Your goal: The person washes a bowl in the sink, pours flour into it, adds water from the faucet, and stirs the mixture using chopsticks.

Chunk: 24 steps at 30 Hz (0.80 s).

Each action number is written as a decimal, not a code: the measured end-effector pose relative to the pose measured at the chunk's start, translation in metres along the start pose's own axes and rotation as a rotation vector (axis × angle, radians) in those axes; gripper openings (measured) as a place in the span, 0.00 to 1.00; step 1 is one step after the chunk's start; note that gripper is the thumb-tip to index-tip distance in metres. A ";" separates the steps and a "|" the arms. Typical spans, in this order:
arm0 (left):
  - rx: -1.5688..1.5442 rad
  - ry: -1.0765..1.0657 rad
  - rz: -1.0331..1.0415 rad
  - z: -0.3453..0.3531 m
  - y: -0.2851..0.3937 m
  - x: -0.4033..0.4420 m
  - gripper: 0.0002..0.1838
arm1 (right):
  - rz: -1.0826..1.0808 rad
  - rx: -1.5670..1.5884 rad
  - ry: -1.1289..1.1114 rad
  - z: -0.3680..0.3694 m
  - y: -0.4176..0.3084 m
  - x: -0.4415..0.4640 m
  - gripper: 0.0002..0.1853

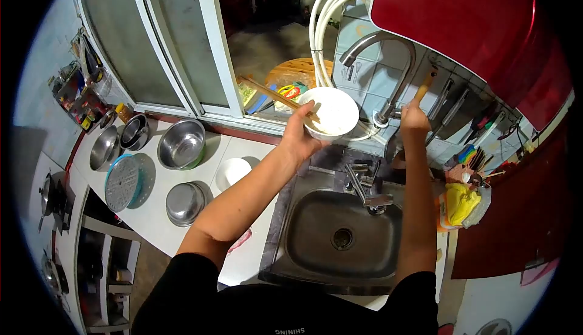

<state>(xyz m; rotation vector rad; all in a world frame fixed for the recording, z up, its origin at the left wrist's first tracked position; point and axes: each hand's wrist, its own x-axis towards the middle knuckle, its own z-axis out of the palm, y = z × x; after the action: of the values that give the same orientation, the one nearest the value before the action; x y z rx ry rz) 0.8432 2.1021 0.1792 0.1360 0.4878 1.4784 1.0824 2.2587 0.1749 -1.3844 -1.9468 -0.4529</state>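
Observation:
A white bowl (pixel 337 114) is held by my left hand (pixel 301 133), tilted above the back edge of the sink. Wooden chopsticks (pixel 273 94) are in that same hand and point up to the left. My right hand (pixel 415 119) is closed round the wooden handle (pixel 426 86) of a utensil, whose dark lower end hangs beside the tall faucet (pixel 408 68). Below both arms lies the metal sink (pixel 343 232) with its drain showing.
Metal bowls (pixel 181 144), a blue-rimmed strainer (pixel 123 182) and a white bowl (pixel 233 173) stand on the left counter. A second tap (pixel 369 192) rises behind the sink. Utensils hang on the right wall near a yellow cloth (pixel 461 204).

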 end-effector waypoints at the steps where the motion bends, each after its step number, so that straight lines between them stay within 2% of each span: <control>1: -0.005 0.007 -0.009 0.000 0.000 0.001 0.30 | -0.006 0.029 0.017 0.000 0.000 -0.002 0.12; 6: -0.022 0.026 -0.021 0.004 0.000 0.004 0.30 | 0.011 0.105 0.054 -0.013 -0.005 -0.005 0.12; 9: -0.023 -0.006 -0.011 0.003 -0.002 0.006 0.31 | -0.062 0.087 0.154 -0.009 0.002 -0.008 0.12; 12: 0.006 0.043 -0.007 0.010 -0.004 -0.001 0.31 | -0.061 0.063 0.103 -0.010 0.007 -0.009 0.10; 21: -0.005 -0.009 -0.011 0.004 -0.003 0.009 0.30 | -0.083 0.046 0.093 0.002 0.011 -0.005 0.10; 24: -0.010 0.019 -0.020 0.007 -0.001 0.008 0.30 | -0.144 -0.093 0.102 0.014 0.015 0.000 0.10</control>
<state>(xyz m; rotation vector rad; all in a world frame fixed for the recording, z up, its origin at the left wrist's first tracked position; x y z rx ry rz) 0.8472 2.1115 0.1834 0.1085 0.4958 1.4640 1.0919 2.2730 0.1638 -1.2569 -1.9709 -0.6766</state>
